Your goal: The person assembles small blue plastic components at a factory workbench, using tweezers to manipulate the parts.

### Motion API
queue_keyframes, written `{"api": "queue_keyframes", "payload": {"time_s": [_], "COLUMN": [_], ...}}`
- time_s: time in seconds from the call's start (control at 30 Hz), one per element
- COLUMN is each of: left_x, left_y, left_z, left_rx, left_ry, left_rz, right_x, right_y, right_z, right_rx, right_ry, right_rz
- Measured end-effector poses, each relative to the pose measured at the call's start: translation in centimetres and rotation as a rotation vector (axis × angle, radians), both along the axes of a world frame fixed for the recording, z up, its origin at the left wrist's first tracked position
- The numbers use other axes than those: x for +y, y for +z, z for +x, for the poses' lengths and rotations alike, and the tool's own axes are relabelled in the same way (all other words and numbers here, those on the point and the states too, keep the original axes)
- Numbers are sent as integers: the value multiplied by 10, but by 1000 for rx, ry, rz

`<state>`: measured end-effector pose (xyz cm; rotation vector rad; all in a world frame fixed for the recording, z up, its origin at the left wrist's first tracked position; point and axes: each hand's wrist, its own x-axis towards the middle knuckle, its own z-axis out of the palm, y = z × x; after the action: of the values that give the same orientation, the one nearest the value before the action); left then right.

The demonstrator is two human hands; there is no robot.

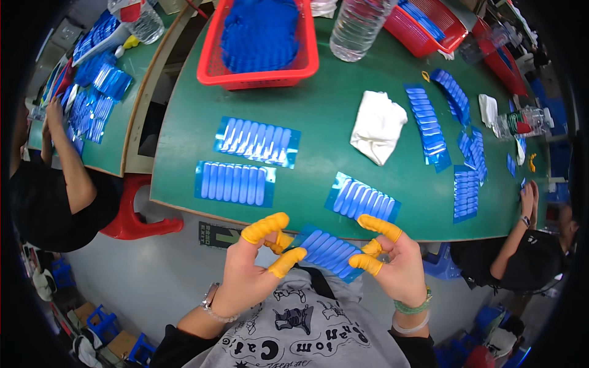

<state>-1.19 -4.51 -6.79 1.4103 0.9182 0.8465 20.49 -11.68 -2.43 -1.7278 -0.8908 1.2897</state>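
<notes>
My left hand (pixel 254 270) and my right hand (pixel 397 265) hold a blue film sheet (pixel 329 253) between them, just off the table's near edge. Raised oblong strips run side by side across it. The left thumb and fingers pinch one end; the right ones pinch the other. Yellow finger cots cover the thumbs and several fingertips of both hands. Just beyond the hands, a similar blue sheet (pixel 365 197) lies slanted near the edge. Two more sheets lie to the left, a nearer one (pixel 234 184) and a farther one (pixel 256 142).
The green table (pixel 319 122) bears a folded white cloth (pixel 378 127), a red basket (pixel 257 80) of blue pieces and a clear bottle (pixel 361 30). More blue sheets (pixel 427 126) lie at right. Co-workers sit at both sides, with a red stool (pixel 138 214) at left.
</notes>
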Motion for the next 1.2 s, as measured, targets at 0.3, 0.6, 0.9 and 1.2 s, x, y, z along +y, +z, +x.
{"api": "queue_keyframes", "payload": {"time_s": [0.3, 0.6, 0.9, 1.2], "left_x": [30, 28, 29, 30], "left_y": [1, -10, -9, -2], "left_z": [77, 75, 72, 70], "left_rx": [327, 362, 307, 284], "left_ry": [0, 162, 158, 128], "left_rz": [514, 617, 601, 599], "right_x": [17, 28, 84, 97], "right_y": [-9, -14, -25, -18], "right_z": [39, 111, 129, 131], "right_rx": [-588, -1117, -1239, -1173], "right_ry": [-213, -320, -88, -164], "right_rz": [212, 360, 181, 167]}}
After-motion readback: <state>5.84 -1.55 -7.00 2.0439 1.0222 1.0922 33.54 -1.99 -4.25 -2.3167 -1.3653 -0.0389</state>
